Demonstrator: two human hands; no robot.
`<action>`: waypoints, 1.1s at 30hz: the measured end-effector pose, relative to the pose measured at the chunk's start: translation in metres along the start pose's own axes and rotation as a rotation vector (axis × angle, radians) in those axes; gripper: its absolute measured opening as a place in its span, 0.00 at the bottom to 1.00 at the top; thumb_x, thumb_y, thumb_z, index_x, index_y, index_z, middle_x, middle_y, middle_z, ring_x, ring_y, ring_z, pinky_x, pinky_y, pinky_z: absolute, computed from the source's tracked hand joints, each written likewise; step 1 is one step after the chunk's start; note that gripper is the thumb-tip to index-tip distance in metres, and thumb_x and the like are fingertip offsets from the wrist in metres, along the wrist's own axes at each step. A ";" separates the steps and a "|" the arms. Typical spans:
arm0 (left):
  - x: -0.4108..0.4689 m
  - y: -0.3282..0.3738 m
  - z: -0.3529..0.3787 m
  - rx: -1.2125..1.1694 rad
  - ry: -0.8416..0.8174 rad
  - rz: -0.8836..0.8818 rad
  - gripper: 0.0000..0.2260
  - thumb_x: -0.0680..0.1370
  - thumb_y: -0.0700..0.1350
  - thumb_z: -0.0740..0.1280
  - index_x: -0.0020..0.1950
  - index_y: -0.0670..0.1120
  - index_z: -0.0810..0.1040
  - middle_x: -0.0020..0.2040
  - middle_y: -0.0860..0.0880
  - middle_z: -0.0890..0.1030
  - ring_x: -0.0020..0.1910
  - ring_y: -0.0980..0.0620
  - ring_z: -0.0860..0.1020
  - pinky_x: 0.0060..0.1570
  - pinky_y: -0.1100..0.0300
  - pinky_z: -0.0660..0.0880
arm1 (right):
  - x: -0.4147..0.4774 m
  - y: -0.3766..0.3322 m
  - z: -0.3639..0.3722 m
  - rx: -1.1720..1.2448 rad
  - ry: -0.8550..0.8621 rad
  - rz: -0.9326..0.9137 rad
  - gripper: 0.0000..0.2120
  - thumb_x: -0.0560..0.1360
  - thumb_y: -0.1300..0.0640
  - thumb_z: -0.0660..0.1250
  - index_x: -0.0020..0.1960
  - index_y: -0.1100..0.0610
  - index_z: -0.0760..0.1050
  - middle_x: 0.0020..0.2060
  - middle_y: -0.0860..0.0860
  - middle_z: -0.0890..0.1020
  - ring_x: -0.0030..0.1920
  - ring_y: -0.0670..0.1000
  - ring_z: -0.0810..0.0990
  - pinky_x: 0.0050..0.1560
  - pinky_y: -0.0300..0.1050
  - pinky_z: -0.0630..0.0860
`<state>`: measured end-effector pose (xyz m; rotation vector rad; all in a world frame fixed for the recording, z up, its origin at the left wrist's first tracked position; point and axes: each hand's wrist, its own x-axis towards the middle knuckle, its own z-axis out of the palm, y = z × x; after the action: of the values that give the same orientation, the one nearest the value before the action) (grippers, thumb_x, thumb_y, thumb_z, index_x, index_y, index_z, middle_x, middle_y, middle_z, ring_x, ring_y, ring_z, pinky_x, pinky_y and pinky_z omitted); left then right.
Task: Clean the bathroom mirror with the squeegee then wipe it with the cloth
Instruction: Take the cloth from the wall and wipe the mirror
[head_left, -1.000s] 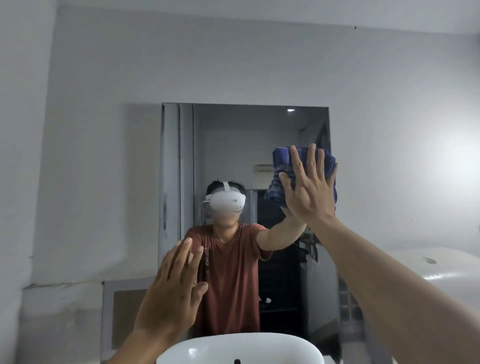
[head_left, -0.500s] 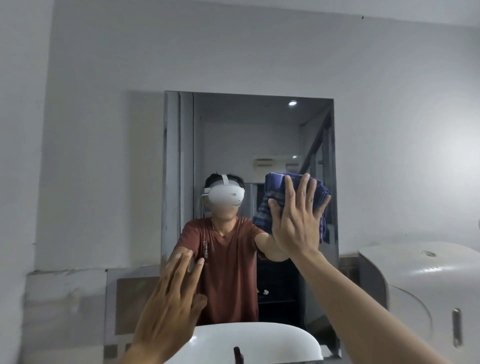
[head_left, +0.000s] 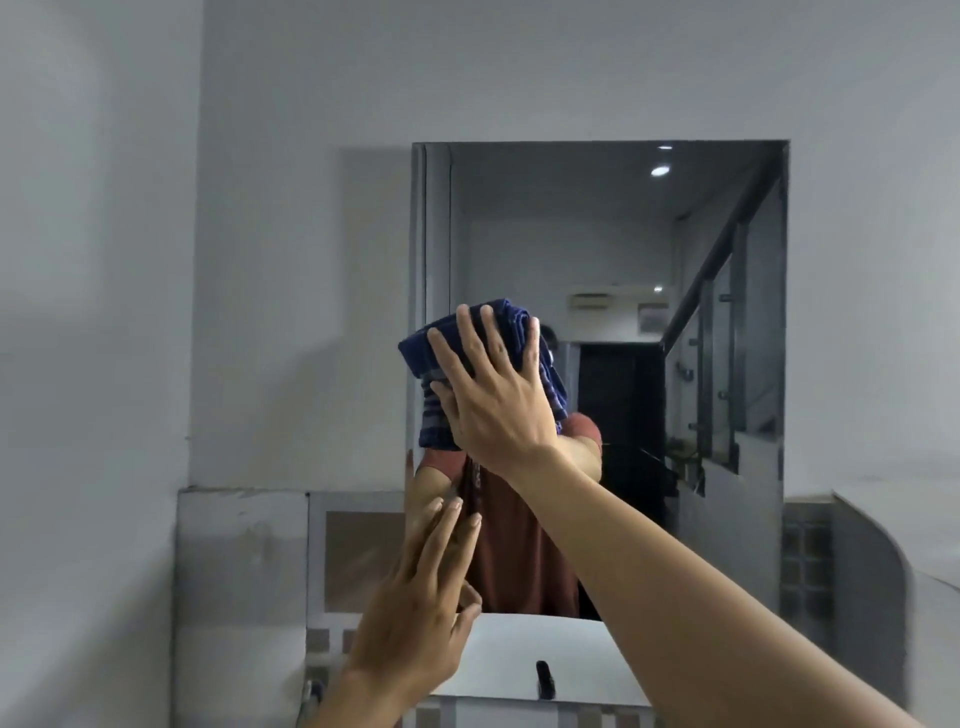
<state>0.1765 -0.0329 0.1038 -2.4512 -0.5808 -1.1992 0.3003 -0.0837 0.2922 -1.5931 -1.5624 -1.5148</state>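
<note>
Right hand (head_left: 498, 400): palm flat, fingers (head_left: 470, 332) extended and spread, pressing a folded dark blue striped cloth (head_left: 441, 410) against the mirror (head_left: 597, 234). No curl around the fabric; hold is by pressure of palm and fingertips only. Thumb lies along the lower left edge of the cloth, tip partly hidden. Cloth sits in the left-centre area of the glass, approx. mid-height, its left edge near the mirror's left border. Cloth shows above, left of and right of the hand; the rest is covered by it.

Left hand (head_left: 415, 613): open, fingers straight and held close together, pointing up toward the mirror's lower left corner. Thumb bent inward toward the palm. Holds nothing. Fingertips overlap the lower left portion of the glass in view; contact w/ the surface cannot be confirmed.

Mirror: rectangular, frameless, mounted on a grey wall (head_left: 571, 67). Reflection shows a person in a rust-coloured T-shirt, the head region covered by the cloth, plus a ceiling light and a stair railing at right.

Below the mirror: white basin (head_left: 545, 644) w/ a small dark tap (head_left: 543, 675) at its rim. Tiled panel (head_left: 358, 561) to the left of the mirror's lower edge. Right forearm crosses the frame from lower right.
</note>
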 end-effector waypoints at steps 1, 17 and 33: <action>0.000 0.000 0.001 0.002 -0.004 -0.002 0.43 0.72 0.55 0.74 0.81 0.45 0.57 0.82 0.44 0.52 0.80 0.42 0.53 0.67 0.53 0.69 | -0.003 -0.003 0.002 0.004 -0.013 -0.052 0.26 0.85 0.46 0.50 0.80 0.52 0.60 0.81 0.58 0.59 0.81 0.60 0.53 0.75 0.74 0.46; -0.003 -0.006 0.000 0.196 0.015 0.078 0.34 0.78 0.57 0.61 0.80 0.42 0.59 0.80 0.39 0.58 0.80 0.40 0.55 0.76 0.45 0.62 | -0.092 0.083 -0.016 -0.070 -0.062 0.033 0.27 0.85 0.44 0.51 0.82 0.48 0.54 0.82 0.56 0.56 0.82 0.56 0.49 0.78 0.69 0.41; 0.014 -0.001 -0.022 0.174 0.007 0.060 0.34 0.73 0.64 0.61 0.74 0.45 0.69 0.71 0.41 0.69 0.69 0.40 0.69 0.69 0.48 0.69 | -0.168 0.137 -0.016 0.046 0.055 0.554 0.28 0.84 0.43 0.47 0.81 0.52 0.54 0.82 0.57 0.51 0.82 0.57 0.47 0.78 0.70 0.42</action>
<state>0.1696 -0.0396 0.1276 -2.3016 -0.5795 -1.0854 0.4566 -0.2029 0.1997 -1.7497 -0.9973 -1.1919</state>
